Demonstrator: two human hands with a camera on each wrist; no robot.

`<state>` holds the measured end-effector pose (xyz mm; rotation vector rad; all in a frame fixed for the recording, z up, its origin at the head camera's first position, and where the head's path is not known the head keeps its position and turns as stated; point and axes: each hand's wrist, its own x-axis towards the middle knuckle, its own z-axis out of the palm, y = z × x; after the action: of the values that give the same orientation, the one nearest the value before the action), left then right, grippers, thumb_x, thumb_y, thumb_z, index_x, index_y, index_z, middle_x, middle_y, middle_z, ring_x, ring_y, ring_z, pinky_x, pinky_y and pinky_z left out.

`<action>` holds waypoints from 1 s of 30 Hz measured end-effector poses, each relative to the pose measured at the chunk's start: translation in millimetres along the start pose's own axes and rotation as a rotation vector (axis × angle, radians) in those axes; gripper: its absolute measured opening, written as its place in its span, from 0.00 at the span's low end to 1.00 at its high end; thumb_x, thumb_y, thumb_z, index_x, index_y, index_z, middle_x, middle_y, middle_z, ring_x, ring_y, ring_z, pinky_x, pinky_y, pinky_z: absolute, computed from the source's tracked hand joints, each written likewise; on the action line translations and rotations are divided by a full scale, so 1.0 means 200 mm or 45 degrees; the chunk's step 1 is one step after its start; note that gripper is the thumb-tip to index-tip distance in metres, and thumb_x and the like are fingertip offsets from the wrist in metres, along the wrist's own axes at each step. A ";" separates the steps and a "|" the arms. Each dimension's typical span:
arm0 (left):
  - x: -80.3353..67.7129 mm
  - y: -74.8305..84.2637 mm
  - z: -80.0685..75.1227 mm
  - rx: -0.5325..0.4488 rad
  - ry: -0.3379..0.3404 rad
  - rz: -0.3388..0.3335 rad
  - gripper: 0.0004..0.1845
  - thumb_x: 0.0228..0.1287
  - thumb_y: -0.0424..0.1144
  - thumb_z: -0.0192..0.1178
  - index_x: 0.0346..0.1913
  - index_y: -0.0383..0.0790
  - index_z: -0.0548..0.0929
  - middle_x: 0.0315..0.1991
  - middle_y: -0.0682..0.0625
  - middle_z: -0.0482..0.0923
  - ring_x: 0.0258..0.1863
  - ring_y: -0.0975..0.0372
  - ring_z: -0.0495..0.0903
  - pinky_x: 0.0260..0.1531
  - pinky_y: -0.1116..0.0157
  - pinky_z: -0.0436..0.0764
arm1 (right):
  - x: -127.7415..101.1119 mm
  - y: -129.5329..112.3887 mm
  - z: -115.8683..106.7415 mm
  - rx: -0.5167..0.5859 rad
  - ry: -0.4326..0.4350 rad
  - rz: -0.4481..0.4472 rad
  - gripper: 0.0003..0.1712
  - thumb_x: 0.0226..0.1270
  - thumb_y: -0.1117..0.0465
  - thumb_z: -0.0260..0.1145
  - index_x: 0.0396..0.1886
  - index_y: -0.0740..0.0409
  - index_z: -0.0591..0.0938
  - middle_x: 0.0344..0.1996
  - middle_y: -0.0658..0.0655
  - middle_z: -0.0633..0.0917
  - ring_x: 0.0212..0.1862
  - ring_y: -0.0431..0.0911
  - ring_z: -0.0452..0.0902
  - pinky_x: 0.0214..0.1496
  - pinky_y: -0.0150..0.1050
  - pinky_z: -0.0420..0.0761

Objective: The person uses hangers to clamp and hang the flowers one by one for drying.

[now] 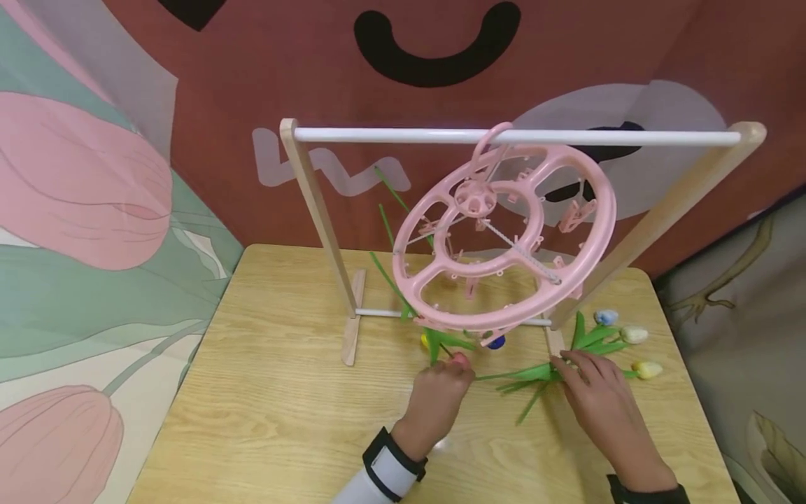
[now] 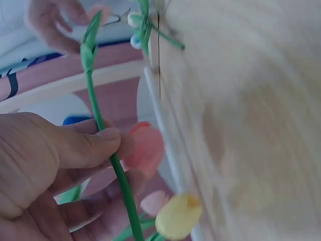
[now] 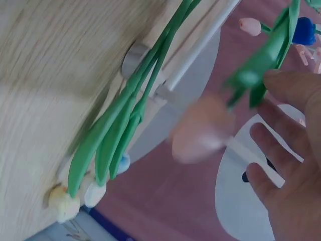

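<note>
Between my hands lies an artificial tulip with a blurred pink head (image 3: 200, 130), which the right hand hides in the head view. My left hand (image 1: 437, 399) pinches its green stem (image 2: 95, 103) between thumb and fingers. At the leaf end, the thumb and a finger of my right hand (image 1: 601, 402) pinch the leaves (image 3: 258, 65). Just behind the left fingers is a coral tulip head (image 2: 145, 148), with a yellow tulip (image 2: 178, 217) and a blue tulip (image 1: 496, 342) close by.
A pink round clip hanger (image 1: 434, 266) hangs by its hook from the white bar (image 1: 390, 136) of a wooden stand (image 1: 317, 210). Right of the stand's foot lie blue (image 1: 606, 317), white (image 1: 634, 334) and yellow tulips (image 1: 647, 369). Several green stems reach back under the hanger.
</note>
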<state>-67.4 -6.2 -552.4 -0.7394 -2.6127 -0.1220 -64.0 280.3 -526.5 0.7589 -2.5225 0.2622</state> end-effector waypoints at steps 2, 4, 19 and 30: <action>-0.01 -0.03 -0.02 0.005 0.007 0.004 0.10 0.53 0.32 0.76 0.31 0.53 0.89 0.27 0.59 0.83 0.18 0.68 0.72 0.11 0.75 0.67 | -0.01 0.02 -0.01 -0.005 0.003 0.017 0.39 0.87 0.44 0.32 0.50 0.62 0.87 0.46 0.65 0.87 0.48 0.63 0.82 0.45 0.62 0.82; -0.02 -0.06 -0.05 -0.015 0.003 0.001 0.09 0.53 0.34 0.77 0.31 0.52 0.89 0.28 0.59 0.85 0.19 0.68 0.73 0.12 0.76 0.67 | -0.02 0.03 -0.02 0.004 -0.001 0.028 0.39 0.87 0.43 0.33 0.50 0.62 0.87 0.42 0.63 0.88 0.43 0.60 0.83 0.40 0.59 0.83; -0.11 -0.17 -0.16 -0.027 0.059 -0.018 0.10 0.51 0.32 0.74 0.36 0.51 0.90 0.31 0.56 0.85 0.23 0.65 0.76 0.18 0.74 0.70 | -0.01 -0.01 0.01 0.517 -0.412 0.399 0.13 0.63 0.65 0.76 0.47 0.55 0.86 0.34 0.42 0.84 0.33 0.29 0.75 0.27 0.31 0.79; -0.11 -0.19 -0.18 -0.111 0.198 -0.087 0.12 0.54 0.30 0.73 0.40 0.48 0.91 0.42 0.50 0.87 0.43 0.55 0.85 0.44 0.56 0.87 | -0.03 -0.04 0.06 0.629 -0.202 0.222 0.19 0.54 0.74 0.77 0.37 0.46 0.87 0.38 0.51 0.89 0.31 0.27 0.71 0.28 0.19 0.72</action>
<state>-57.1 -56.3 -528.4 -0.6428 -2.4974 -0.3035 -59.6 273.2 -539.1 0.7605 -2.7079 0.9445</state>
